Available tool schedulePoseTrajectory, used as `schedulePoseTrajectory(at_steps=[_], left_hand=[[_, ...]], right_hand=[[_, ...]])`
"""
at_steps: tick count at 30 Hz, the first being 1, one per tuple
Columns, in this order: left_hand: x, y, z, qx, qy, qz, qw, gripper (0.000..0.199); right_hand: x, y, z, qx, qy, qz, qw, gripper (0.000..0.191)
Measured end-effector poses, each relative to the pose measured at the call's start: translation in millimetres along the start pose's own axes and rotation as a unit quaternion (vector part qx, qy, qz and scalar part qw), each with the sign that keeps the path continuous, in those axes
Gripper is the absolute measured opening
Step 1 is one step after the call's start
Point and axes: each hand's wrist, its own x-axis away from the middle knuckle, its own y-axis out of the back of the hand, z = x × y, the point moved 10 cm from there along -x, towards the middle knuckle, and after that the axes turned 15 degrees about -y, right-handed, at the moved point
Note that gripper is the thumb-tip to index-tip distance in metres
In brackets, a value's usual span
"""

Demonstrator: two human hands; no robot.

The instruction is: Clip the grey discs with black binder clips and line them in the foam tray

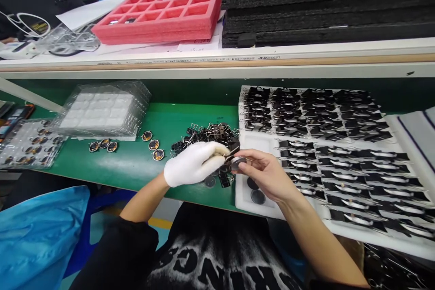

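Note:
My left hand [197, 163], in a white glove, is closed on a black binder clip [234, 147] at the middle of the green table [115, 170]. My bare right hand [263, 170] pinches a round dark disc with a silvery rim [238, 163] between thumb and fingers, right beside the clip. Whether clip and disc touch is hard to tell. Behind my left hand lies a pile of black binder clips [214, 132]. Loose dark discs [210, 181] sit below the hands, and more dark discs [258, 196] lie on the white foam tray [243, 195].
Rows of clipped pieces [340, 163] fill the trays at right. Several amber-faced round parts [154, 144] lie left of the clips, near stacked clear trays [102, 108]. A shelf edge [217, 70] crosses behind, carrying a pink foam tray [156, 31] and black foam sheets [326, 4].

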Motion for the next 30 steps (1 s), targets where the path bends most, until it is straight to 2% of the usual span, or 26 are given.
schedulePoseTrajectory(at_steps=[3,4,7,9,11,14,17,19,21,26,30], left_hand=[[10,10.9,15,0.041,0.054,-0.086,0.994,0.043],[13,11.3,22,0.038,0.085,-0.093,0.991,0.043],[13,-2.8,31,0.046,0.152,-0.03,0.987,0.012],[11,-11.4,30,0.059,0.162,0.002,0.985,0.022],[10,-16.6,29,0.068,0.162,0.01,0.984,0.033],[11,-19.6,30,0.075,0.152,-0.003,0.986,0.038],[12,-15.5,31,0.074,0.139,-0.023,0.987,0.041],[13,-15.8,30,0.083,0.132,0.001,0.988,0.04],[13,-18.3,26,0.096,0.121,0.043,0.987,0.037],[9,-25.3,14,0.116,0.088,0.114,0.983,0.037],[7,-30.0,14,0.111,0.098,0.135,0.98,0.039]], right_hand=[[3,4,5,-0.011,0.024,0.004,1.0,0.02],[3,4,6,0.002,0.03,0.006,1.0,0.019],[7,0,11,0.079,0.053,0.006,0.995,0.017],[9,-4,14,0.128,0.065,0.009,0.99,0.014],[11,-8,15,0.163,0.068,0.019,0.984,0.013],[15,-11,20,0.212,0.077,0.03,0.974,0.015],[19,0,30,0.245,0.095,-0.011,0.965,0.02],[19,13,34,0.239,0.083,-0.052,0.966,0.025],[17,22,34,0.229,0.06,-0.068,0.969,0.027],[11,16,35,0.25,0.053,-0.031,0.966,0.021],[10,14,35,0.255,0.061,-0.043,0.964,0.025]])
